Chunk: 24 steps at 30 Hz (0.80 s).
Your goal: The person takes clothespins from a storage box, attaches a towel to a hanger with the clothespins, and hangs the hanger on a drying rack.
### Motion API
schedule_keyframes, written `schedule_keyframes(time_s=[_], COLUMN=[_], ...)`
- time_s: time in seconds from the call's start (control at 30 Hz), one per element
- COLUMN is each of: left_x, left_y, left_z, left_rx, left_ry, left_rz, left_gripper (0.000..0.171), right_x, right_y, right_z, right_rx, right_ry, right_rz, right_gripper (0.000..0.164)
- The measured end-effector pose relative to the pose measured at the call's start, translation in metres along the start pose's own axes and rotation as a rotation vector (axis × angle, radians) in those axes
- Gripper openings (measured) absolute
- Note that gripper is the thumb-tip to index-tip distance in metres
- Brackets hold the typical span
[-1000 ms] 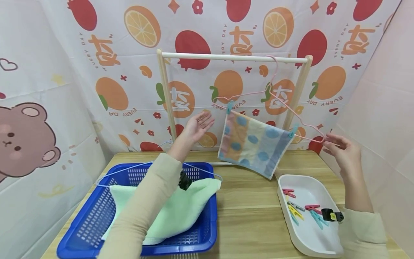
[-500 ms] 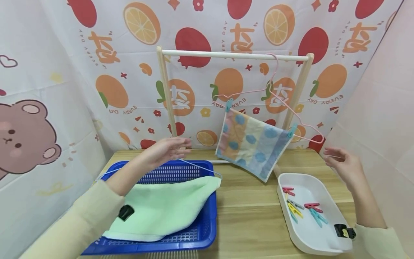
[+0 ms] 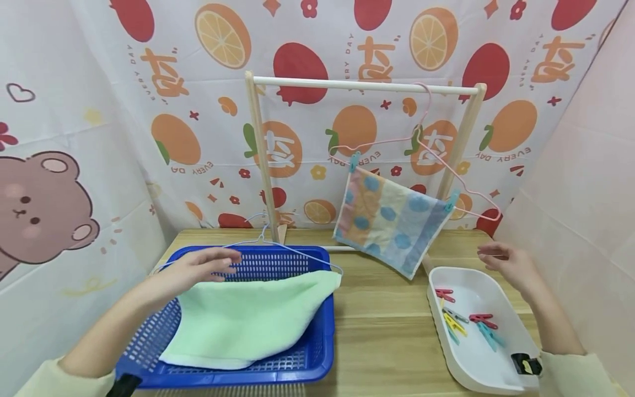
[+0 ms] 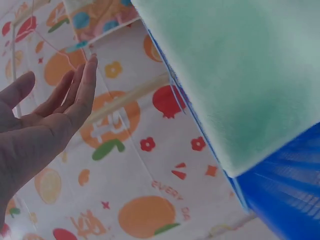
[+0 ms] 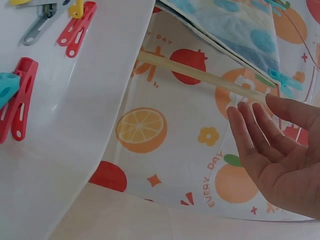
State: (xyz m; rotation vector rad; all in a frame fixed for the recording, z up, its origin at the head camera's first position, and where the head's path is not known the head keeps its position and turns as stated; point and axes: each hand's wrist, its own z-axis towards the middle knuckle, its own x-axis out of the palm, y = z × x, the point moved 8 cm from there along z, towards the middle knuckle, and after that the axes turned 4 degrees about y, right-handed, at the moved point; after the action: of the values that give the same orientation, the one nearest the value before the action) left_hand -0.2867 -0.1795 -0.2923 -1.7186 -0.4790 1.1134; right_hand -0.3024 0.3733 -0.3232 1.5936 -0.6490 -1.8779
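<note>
My left hand [image 3: 205,264] hovers over the left part of the blue basket [image 3: 324,331], fingers loosely extended and holding nothing. Inside that basket a light green towel [image 3: 253,320] lies spread, and a pale blue hanger [image 3: 297,251] shows behind its upper edge. My right hand [image 3: 506,264], likewise holding nothing, is above the far right side of the white tray [image 3: 476,364], its fingers slightly bent. From the rack hangs a pink hanger [image 3: 461,179], tilted down to the right. Two teal clothespins [image 3: 451,201] fix a striped, blue-dotted cloth [image 3: 392,220] to it.
The rack's white rail [image 3: 347,84] spans two wooden posts on the wooden table [image 3: 382,342]. Several clothespins in red, yellow, grey and teal lie in the tray, among them a red clothespin [image 3: 483,320]. A fruit-print curtain [image 3: 297,132] closes off the back.
My left hand has come down and left from beside the hanging cloth to above the basket. My right hand has moved down, away from the pink hanger's right end. The cloth swung slightly.
</note>
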Motion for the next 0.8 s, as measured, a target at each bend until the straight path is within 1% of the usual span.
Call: schedule_keyframes(time_s=[0.13,0.23,0.3,0.4,0.47,0.6,0.7,0.73,0.8], left_x=[0.002,0.003,0.002,-0.001,-0.005,-0.015,-0.023,-0.026,-0.031], left_y=[0.017,0.025,0.028,0.033,0.040,0.067,0.087,0.093,0.104], left_z=[-0.014,-0.024,-0.031,-0.043,-0.052,-0.074,-0.089,-0.094,-0.102], left_rx=[-0.031,-0.049,-0.050,-0.042,-0.063,-0.135,-0.173,-0.173,-0.206], left_ry=[-0.019,-0.035,-0.050,-0.081,-0.097,-0.144,-0.212,-0.237,-0.283], left_rz=[0.043,0.116,0.167,0.248,0.275,0.304,0.304,0.307,0.286], left_gripper=[0.046,0.044,0.043,0.041,0.042,0.043,0.042,0.041,0.042], right_x=[0.009,0.014,0.017,0.024,0.029,0.036,0.040,0.041,0.042], right_y=[-0.002,-0.003,-0.003,-0.005,-0.005,-0.007,-0.010,-0.011,-0.012], right_z=[0.001,0.002,0.002,0.004,0.004,0.004,0.005,0.005,0.005], right_rx=[-0.016,-0.027,-0.034,-0.027,-0.024,-0.017,-0.012,-0.008,-0.002], right_ry=[0.046,0.073,0.093,0.127,0.142,0.161,0.178,0.183,0.192], right_rz=[-0.001,0.008,0.012,0.012,0.006,0.014,0.028,0.032,0.031], right_gripper=[0.036,0.032,0.029,0.029,0.028,0.026,0.026,0.026,0.027])
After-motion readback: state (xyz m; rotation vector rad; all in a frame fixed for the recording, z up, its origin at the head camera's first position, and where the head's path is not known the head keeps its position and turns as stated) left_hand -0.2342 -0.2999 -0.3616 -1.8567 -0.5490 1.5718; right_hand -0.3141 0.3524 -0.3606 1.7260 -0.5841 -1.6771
